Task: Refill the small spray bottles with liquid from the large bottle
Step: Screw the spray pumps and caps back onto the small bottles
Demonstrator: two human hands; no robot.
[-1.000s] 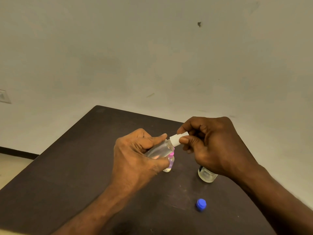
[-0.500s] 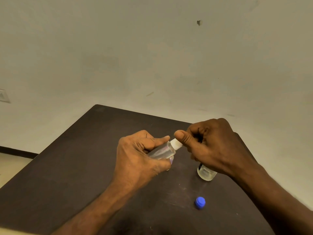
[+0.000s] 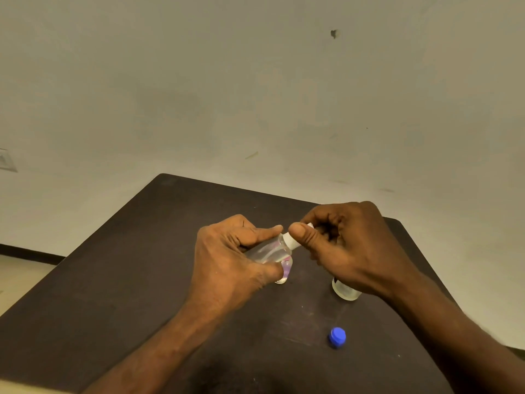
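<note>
Head view: just right of the frame's centre, above the dark table point(image 3: 119, 280), the person's left hand point(image 3: 227, 263) is wrapped around a clear small bottle point(image 3: 270, 251), holding it tilted with its neck pointing up and to the right. The right hand point(image 3: 349, 251) meets it there, thumb and curled fingers pinched on the white cap point(image 3: 292, 241) at the bottle's mouth. Both hands are therefore closed on something, and they nearly touch at the cap.

The step looks like a twist of that cap, though the picture does not show whether it is going on or coming off. To do it well, the left hand should hold the body firmly without squeezing the soft wall, while the right turns the cap square to the neck so the thread does not cross. With the bottle tilted, liquid could run out if the cap is loose, so bringing it upright would be safer.

Below the left hand's thumb, a second small bottle with a pink tint point(image 3: 284, 273) stands on the table, partly hidden. Under the right wrist stands a clear container point(image 3: 345, 292), mostly covered, possibly the large bottle. A blue cap point(image 3: 337, 337) lies alone on the table in the lower right, well apart from both
</note>
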